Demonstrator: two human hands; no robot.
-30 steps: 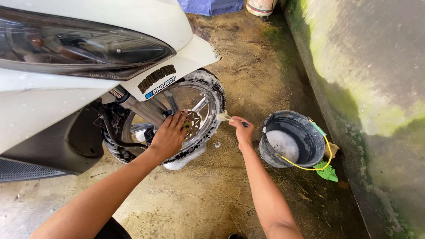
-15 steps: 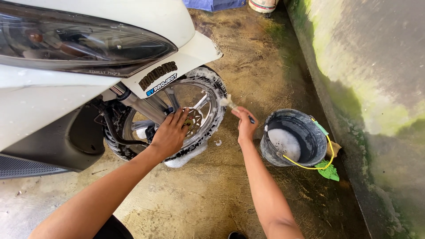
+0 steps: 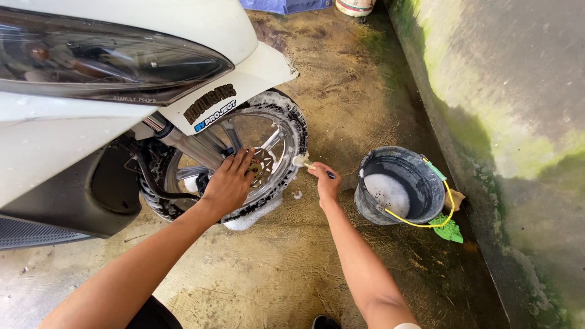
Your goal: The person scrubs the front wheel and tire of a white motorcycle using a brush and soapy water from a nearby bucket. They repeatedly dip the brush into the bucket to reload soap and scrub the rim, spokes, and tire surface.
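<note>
Two hands work at a soapy front wheel (image 3: 268,155). The left hand (image 3: 228,183) presses flat, fingers spread, on its spokes; at three o'clock the right hand (image 3: 325,181) grips a small brush (image 3: 303,161) touching the tyre. A bucket (image 3: 399,186) sits farther right.

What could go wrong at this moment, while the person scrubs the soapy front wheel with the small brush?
The left hand presses on the spokes of the wheel; if the wheel turns, fingers could be pinched. The right hand holds a small brush against the foamy tyre, where it may slip. The bucket stands close to that arm and could be knocked.
</note>
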